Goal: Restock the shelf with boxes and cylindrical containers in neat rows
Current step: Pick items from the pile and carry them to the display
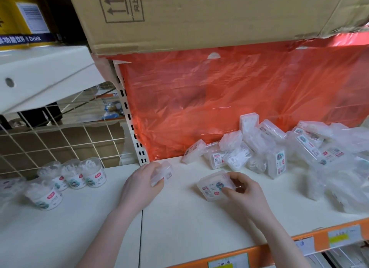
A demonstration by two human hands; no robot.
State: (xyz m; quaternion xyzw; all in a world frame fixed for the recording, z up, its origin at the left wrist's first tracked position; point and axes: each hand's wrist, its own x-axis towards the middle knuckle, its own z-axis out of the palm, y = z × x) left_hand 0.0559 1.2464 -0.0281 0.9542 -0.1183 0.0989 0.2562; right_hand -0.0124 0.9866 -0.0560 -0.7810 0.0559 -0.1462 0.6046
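Here, two hands each hold a clear box on the white shelf (179, 227).

Overhead sits one cardboard carton (199, 18), with one red plastic sheet (219, 100) below it. A heap of boxes (279, 148), too jumbled to count, lies at the right. At least four tubs (75, 176) stand left. The left hand (139, 184) curls around one box (162, 173); the right hand (241, 190) pinches another box (213, 186).
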